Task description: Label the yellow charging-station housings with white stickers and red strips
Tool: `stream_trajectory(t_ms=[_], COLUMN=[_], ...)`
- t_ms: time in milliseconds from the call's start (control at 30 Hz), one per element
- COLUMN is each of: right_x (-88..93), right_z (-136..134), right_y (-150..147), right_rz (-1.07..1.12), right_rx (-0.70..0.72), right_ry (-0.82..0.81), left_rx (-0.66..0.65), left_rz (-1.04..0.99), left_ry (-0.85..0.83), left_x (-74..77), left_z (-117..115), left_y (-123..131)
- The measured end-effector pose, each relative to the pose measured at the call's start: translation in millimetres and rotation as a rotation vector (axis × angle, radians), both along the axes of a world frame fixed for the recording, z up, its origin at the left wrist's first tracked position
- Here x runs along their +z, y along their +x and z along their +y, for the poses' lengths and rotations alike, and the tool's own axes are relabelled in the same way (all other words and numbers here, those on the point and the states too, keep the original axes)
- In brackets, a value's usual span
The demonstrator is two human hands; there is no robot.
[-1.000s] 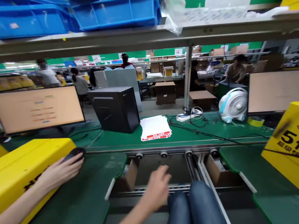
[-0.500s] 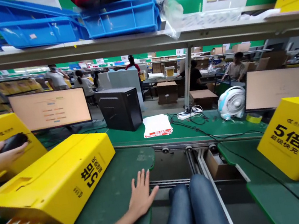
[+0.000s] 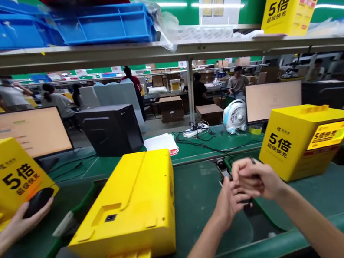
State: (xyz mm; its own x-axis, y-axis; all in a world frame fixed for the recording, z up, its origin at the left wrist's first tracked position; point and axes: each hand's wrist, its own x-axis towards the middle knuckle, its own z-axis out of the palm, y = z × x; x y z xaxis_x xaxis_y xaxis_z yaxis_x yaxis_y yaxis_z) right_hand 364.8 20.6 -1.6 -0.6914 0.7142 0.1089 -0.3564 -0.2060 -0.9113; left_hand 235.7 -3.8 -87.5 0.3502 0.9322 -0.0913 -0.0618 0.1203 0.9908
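Observation:
My left hand and my right hand meet in front of me, above the gap between two green work plates. The left one has its fingers stretched toward the right one and partly overlapped by it. My right fingers are curled closed; what they hold, if anything, is hidden. A small dark thing shows at the fingertips, too blurred to name. Left of my hands, a large yellow box-shaped unit lies on its side on the green plate, a socket recess on its upper face and yellow tabs at its near end.
A co-worker's hand holds a black computer mouse beside another yellow unit. A yellow unit with a lit screen stands right. Behind are monitors, a computer tower, papers, a fan and cables.
My view has turned to the right. My left hand has lifted from the green plate's edge, and my right hand has come into view and met it. The yellow unit lies turned, its tabbed end nearer me.

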Motion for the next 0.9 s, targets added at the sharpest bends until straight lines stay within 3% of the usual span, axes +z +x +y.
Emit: stream_trajectory(t_ms=[67,100,200,267,333,433,533,600,667,800,900], right_x=[24.1,35.2,58.4,64.5,65.4,62.5,56.6,50.7,43.5,26.8,12.2], right_z=[16,19,7,-8,-17,-15,-3,3,5,9,14], right_y=[-5,-9,-32,-55,-82,-124,-164,-188,-208,-235,-242], right_rz=[0.002,-0.020,-0.270,-0.457,-0.497,-0.419,-0.364,-0.334,-0.333,-0.397,-0.456], right_rx=[-0.087,-0.139,-0.243,-0.154,-0.022,0.131,0.261,0.275,0.262,0.171,0.127], right_ry=[0.055,0.115,0.475,0.663,0.648,0.458,0.334,0.301,0.347,0.649,0.748], left_rx=[-0.092,-0.042,0.380,0.643,0.741,0.743,0.748,0.746,0.694,0.526,0.608], left_rz=[-0.034,0.034,0.186,0.263,0.377,0.495,0.450,0.401,0.401,0.380,0.300], left_ry=[0.153,0.231,0.389,0.456,0.508,0.551,0.535,0.483,0.453,0.426,0.333], left_x=[32.9,47.3,81.1,96.0,104.9,107.5,101.9,97.6,94.8,88.4,69.9], left_z=[-27,-41,-73,-84,-88,-91,-90,-88,-87,-88,-85], left_y=[-8,-17,-48,-70,-90,-117,-147,-170,-197,-255,-288])
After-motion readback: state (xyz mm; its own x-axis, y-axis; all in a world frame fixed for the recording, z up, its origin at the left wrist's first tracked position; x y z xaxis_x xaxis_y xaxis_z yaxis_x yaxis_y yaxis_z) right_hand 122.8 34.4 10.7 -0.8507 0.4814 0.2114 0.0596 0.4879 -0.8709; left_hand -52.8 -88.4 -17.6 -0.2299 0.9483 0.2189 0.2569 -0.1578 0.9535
